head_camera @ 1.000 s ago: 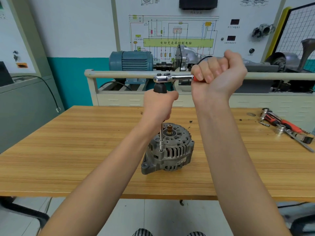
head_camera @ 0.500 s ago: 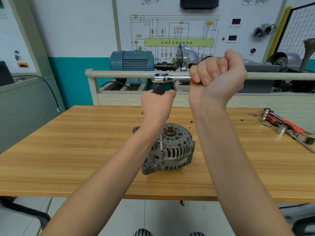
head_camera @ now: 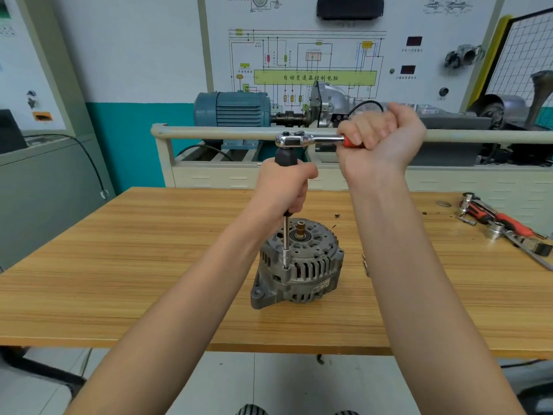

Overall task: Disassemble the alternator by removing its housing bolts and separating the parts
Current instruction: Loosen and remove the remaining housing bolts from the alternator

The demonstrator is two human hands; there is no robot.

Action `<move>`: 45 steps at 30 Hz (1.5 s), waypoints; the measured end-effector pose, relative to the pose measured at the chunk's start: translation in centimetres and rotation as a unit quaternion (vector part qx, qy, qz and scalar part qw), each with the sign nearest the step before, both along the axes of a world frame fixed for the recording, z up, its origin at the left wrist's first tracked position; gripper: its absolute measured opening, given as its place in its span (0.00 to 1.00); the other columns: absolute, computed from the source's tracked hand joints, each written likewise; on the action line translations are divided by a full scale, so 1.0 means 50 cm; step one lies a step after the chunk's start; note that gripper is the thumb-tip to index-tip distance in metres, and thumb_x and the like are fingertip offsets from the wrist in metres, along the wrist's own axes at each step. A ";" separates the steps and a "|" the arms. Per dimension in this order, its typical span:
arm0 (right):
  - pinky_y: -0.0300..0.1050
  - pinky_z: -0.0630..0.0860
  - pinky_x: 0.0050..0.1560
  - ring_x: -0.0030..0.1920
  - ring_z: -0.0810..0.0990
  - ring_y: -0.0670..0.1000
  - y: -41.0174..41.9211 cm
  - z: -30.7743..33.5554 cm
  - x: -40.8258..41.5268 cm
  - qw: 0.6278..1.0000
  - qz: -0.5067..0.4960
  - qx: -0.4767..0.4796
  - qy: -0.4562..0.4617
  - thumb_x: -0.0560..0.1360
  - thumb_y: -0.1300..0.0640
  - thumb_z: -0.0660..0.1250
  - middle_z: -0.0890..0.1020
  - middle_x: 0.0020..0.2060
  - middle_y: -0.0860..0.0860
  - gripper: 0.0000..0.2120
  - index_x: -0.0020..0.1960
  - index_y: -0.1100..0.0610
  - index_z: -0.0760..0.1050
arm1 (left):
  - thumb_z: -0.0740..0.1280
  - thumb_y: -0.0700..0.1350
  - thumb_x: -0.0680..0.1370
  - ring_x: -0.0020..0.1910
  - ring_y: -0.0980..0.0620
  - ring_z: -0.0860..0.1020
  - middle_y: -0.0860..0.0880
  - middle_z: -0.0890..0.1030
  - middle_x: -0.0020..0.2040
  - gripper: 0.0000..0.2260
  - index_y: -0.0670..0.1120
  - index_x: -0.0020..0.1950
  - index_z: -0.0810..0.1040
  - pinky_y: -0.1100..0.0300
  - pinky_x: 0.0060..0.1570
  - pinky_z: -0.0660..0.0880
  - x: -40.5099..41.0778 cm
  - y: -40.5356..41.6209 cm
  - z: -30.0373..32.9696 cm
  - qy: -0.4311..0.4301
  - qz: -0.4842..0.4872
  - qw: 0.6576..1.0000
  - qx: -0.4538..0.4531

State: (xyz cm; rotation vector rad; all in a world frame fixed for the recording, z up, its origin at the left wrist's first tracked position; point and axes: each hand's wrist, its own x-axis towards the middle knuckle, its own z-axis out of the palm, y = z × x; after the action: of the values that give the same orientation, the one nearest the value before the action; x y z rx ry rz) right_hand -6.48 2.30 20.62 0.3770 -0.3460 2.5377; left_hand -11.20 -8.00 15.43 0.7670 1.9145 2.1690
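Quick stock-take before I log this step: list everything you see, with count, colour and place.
alternator: 1, grey, centre of the wooden table
ratchet: 1, chrome with red handle, above the alternator
extension driver: 1, black grip, steel shaft, upright, tip on the housing's near-left edge
spare tools: several, red and chrome, table's right end
electric motor: 1, blue, bench behind
wiring panel: 1, white, back wall
left hand: grips the driver's grip
right hand: grips the ratchet handle
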 end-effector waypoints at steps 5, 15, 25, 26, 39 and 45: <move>0.37 0.55 0.21 0.18 0.53 0.46 -0.022 -0.008 0.031 0.994 -0.089 0.051 0.036 0.78 0.62 0.54 0.56 0.17 0.46 0.26 0.21 0.52 0.58 | 0.65 0.35 0.73 0.23 0.52 0.59 0.48 0.63 0.26 0.13 0.45 0.33 0.65 0.62 0.26 0.58 0.013 0.025 -0.012 0.031 0.140 0.990 0.002; 0.33 0.54 0.16 0.12 0.56 0.45 0.029 0.002 -0.034 0.982 0.178 -0.060 -0.018 0.78 0.61 0.54 0.57 0.13 0.46 0.28 0.19 0.55 0.56 | 0.66 0.37 0.75 0.18 0.55 0.58 0.53 0.61 0.19 0.23 0.50 0.22 0.64 0.67 0.22 0.57 0.002 -0.021 0.005 0.064 -0.196 0.978 -0.030; 0.36 0.55 0.19 0.17 0.53 0.46 0.009 0.003 0.012 1.000 -0.009 0.005 0.005 0.77 0.62 0.55 0.57 0.17 0.46 0.25 0.22 0.53 0.58 | 0.66 0.36 0.76 0.19 0.55 0.58 0.53 0.62 0.21 0.19 0.48 0.28 0.64 0.64 0.23 0.57 0.008 -0.005 -0.005 0.042 -0.028 0.999 -0.002; 0.35 0.55 0.18 0.16 0.54 0.45 0.015 0.007 0.005 1.000 0.013 -0.001 -0.008 0.77 0.62 0.55 0.57 0.17 0.45 0.25 0.22 0.53 0.58 | 0.67 0.37 0.76 0.21 0.55 0.59 0.53 0.63 0.22 0.20 0.48 0.27 0.65 0.63 0.24 0.58 0.005 -0.014 -0.003 0.048 -0.076 0.996 -0.003; 0.34 0.55 0.18 0.16 0.54 0.45 0.018 -0.013 0.000 0.999 0.026 -0.045 0.003 0.77 0.63 0.55 0.57 0.17 0.45 0.25 0.22 0.53 0.57 | 0.64 0.34 0.74 0.19 0.54 0.56 0.51 0.60 0.22 0.19 0.48 0.28 0.62 0.65 0.23 0.54 0.013 0.006 -0.004 0.013 0.022 1.000 0.007; 0.36 0.55 0.19 0.17 0.53 0.46 0.010 0.003 0.022 1.000 -0.030 0.003 -0.001 0.77 0.63 0.55 0.56 0.17 0.46 0.24 0.22 0.52 0.57 | 0.68 0.37 0.74 0.20 0.55 0.59 0.53 0.63 0.22 0.19 0.49 0.26 0.66 0.64 0.23 0.58 0.006 -0.013 -0.004 0.034 -0.073 0.997 -0.005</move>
State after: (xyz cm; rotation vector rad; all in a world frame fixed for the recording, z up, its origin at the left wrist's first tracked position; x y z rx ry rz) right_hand -5.38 2.81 20.79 0.3599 -0.3594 2.4797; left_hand -10.91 -8.64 15.21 0.9589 1.8357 2.0700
